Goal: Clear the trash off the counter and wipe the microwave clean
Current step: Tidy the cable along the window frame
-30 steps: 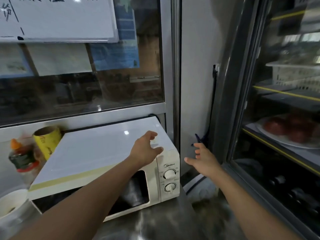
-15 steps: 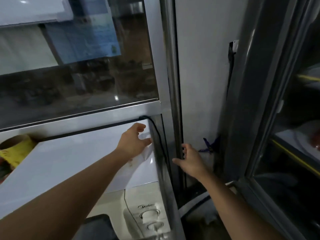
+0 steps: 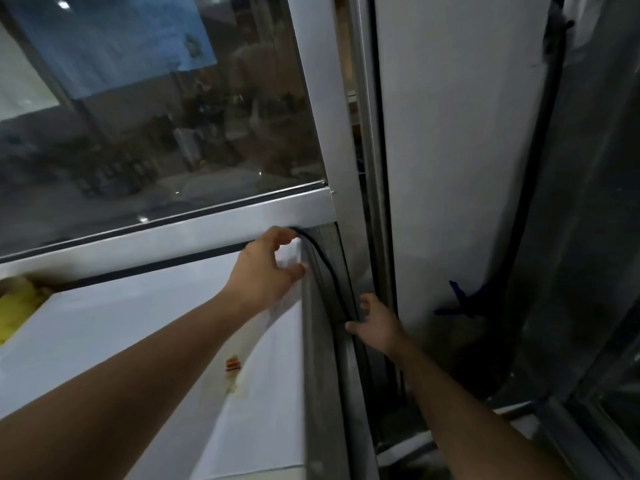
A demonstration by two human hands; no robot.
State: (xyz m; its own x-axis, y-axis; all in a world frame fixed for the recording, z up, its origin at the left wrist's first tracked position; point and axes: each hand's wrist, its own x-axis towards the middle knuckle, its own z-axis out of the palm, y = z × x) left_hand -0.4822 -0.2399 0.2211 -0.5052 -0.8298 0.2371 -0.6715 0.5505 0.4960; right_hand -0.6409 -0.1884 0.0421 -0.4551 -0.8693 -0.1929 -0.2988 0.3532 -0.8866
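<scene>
The white microwave [image 3: 138, 341] fills the lower left, seen from above. A small red and orange smear [image 3: 233, 365] marks its top near the right edge. My left hand [image 3: 266, 271] is at the top's back right corner, fingers curled over the rear edge and thumb on the side edge. A black power cable [image 3: 329, 268] runs from that corner down the microwave's right side. My right hand [image 3: 377, 327] is beside that side wall, fingers spread, fingertips at the cable. It holds nothing.
A window pane [image 3: 156, 133] with a metal frame post [image 3: 332, 133] stands right behind the microwave. A yellow cup [image 3: 17, 303] peeks out at the far left. A white wall [image 3: 450, 133] and a dark cabinet frame [image 3: 588, 237] close off the narrow gap on the right.
The view has closed in on the microwave's back corner. My left hand slid from the front of the top to the rear corner. My right hand moved in against the microwave's right side.
</scene>
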